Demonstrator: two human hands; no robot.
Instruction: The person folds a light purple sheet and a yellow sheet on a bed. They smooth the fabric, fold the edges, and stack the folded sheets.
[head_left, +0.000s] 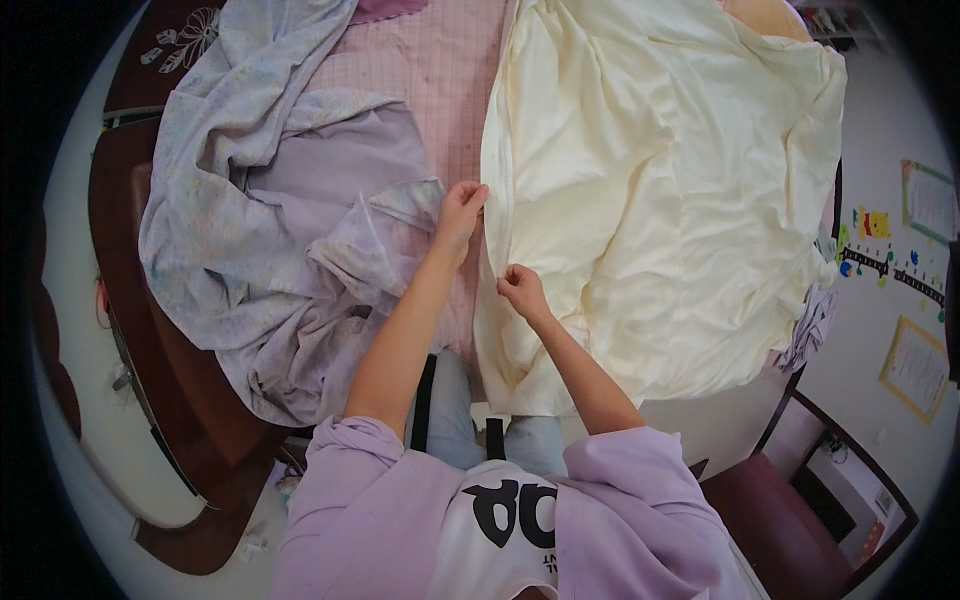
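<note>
A large cream satin-like cover (667, 195) lies spread and wrinkled over the bed in front of me. Along its left border runs a narrow strip (507, 157) that looks like a zipper or seam. My left hand (460, 214) pinches the cover's left edge between thumb and fingers. Lower down and a little to the right, my right hand (523, 291) is closed on the strip; whatever sits inside its fingertips is too small to make out. Both arms reach forward, with the right forearm over the cover.
A pale lilac patterned quilt (225, 247) is bunched at left, beside a pink checked sheet (450, 90). Dark brown bed frame (127, 225) curves along the left. At lower right stands a chair with a dark red seat (780, 517), near a wall with framed papers (913, 367).
</note>
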